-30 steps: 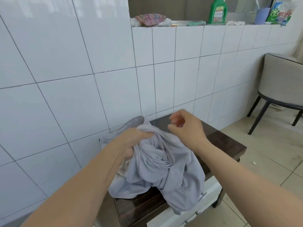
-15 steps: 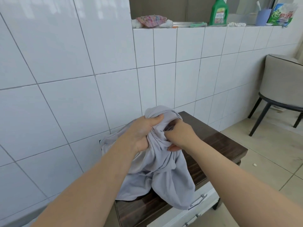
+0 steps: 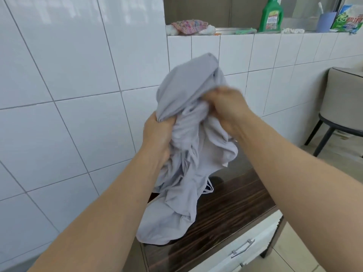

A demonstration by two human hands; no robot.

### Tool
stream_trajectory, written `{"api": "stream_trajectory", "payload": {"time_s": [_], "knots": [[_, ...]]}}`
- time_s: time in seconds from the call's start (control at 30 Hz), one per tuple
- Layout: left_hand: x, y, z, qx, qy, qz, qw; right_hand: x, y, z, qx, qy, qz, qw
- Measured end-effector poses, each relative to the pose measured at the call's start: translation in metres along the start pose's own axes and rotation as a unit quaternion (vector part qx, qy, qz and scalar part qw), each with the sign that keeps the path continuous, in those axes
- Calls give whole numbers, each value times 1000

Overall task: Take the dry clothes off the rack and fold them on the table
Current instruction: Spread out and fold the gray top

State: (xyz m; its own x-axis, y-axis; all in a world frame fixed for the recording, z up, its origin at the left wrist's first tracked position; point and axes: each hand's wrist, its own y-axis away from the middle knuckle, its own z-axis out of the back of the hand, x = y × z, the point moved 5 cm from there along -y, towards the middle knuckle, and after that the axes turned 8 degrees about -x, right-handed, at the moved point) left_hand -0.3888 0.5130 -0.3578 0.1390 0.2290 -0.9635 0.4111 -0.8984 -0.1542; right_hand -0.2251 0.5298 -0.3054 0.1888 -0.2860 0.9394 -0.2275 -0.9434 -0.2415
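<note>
On the tiled ledge (image 3: pixel 255 39) you see a green detergent bottle (image 3: pixel 271 15), a blue cup (image 3: pixel 325 21) and a patterned cloth (image 3: pixel 189 26); a grey chair (image 3: pixel 341 99) stands at right.

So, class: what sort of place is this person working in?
Probably a home laundry or wash area: white tiled wall, green detergent bottle on the ledge, and a grey garment being handled.

Bright daylight (tile glare, edge warp)
</note>
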Motion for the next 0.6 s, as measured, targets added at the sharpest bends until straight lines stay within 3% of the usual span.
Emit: {"api": "stream_trajectory", "payload": {"time_s": [0.1,0.17,0.23,0.3,0.37,0.4,0.53,0.6], "knots": [[58,18,13,65,-79,180,978,-88,31,33,-4,259,-145,955],[90,34,26,119,-192,229,947,-130,55,52,23,316,-188,930],[107,43,32,133,-329,166,920,-148,78,61,61,290,-221,929],[107,43,29,93,-458,-3,884,-151,92,65,96,284,-192,935],[104,49,13,108,-438,-98,887,-146,98,67,115,273,-146,944],[109,54,5,140,-422,-69,893,-142,99,66,124,257,-127,950],[134,76,-1,209,-270,218,914,-135,105,67,153,204,-102,962],[137,81,1,226,-150,300,915,-136,104,73,150,190,-93,966]]}}
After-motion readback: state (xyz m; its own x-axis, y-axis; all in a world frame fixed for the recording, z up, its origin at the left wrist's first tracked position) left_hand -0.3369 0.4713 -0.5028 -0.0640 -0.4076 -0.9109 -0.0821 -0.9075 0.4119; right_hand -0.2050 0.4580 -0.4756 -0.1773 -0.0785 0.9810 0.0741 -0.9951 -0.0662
